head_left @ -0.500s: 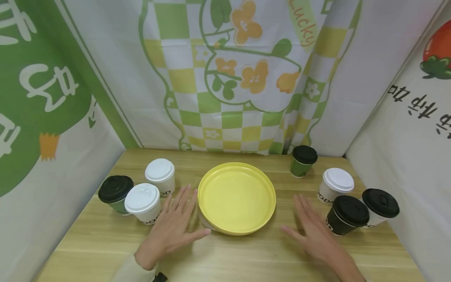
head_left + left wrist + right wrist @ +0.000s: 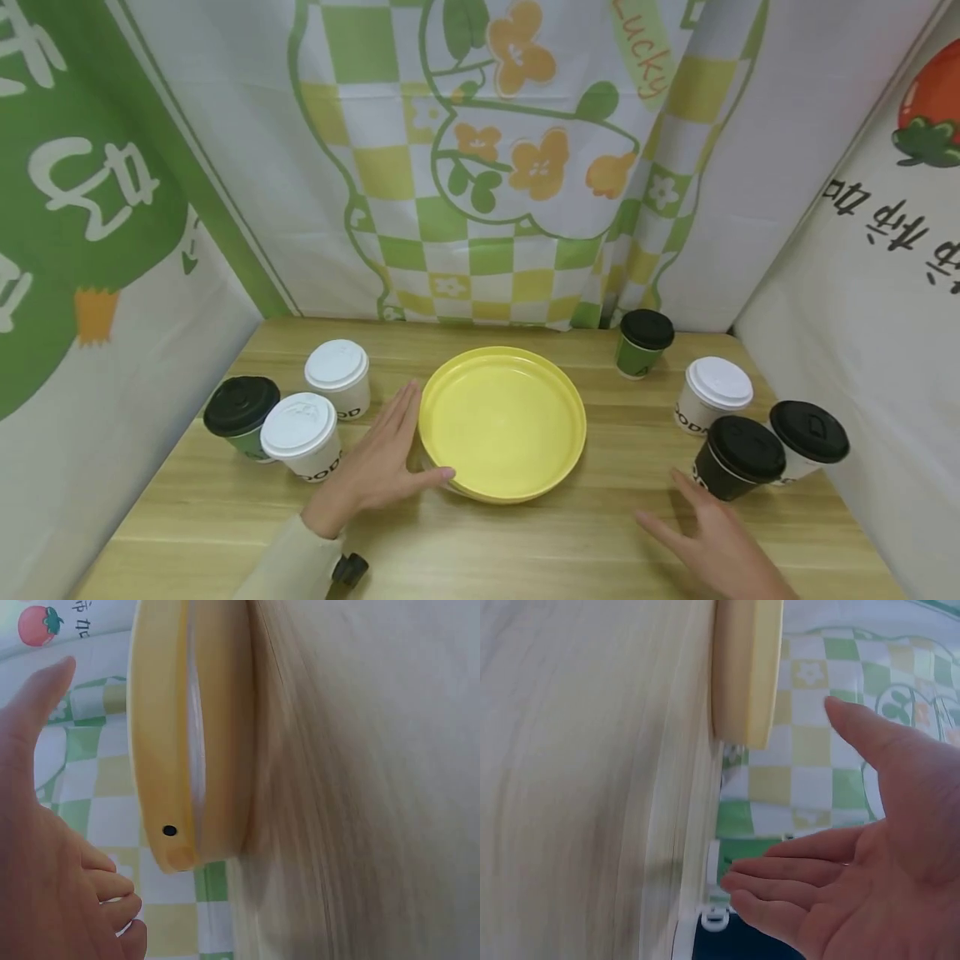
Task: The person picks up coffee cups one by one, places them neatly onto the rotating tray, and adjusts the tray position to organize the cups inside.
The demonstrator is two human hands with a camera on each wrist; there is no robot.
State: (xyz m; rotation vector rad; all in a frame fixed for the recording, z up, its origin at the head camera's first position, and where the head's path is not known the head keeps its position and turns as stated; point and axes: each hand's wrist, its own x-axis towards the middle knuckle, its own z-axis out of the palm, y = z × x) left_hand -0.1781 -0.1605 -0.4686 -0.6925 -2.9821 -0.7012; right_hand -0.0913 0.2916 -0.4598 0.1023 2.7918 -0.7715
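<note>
A round yellow tray (image 2: 502,425) with a raised rim rests mid-table. From the side, the left wrist view shows two yellow layers with a pale line between and a dark dot on the upper rim (image 2: 169,830). My left hand (image 2: 378,471) is beside its left edge, fingers extended and thumb spread toward the front rim; whether it touches cannot be told. To the right, my right hand (image 2: 720,542) hovers apart from the tray with fingers straight and palm bare. It is nearest a dark paper cup with a black lid (image 2: 738,458).
Left of the tray stand two white-lidded cups (image 2: 337,379) and a green cup with a black lid (image 2: 242,417). At right are a small green cup (image 2: 637,358), a white-lidded cup (image 2: 712,396) and a black-lidded white cup (image 2: 810,433). Printed curtains (image 2: 495,292) border the table.
My right hand has drawn back toward me and to the right, away from the tray. My left hand has turned more onto its edge and come closer to the tray's left side.
</note>
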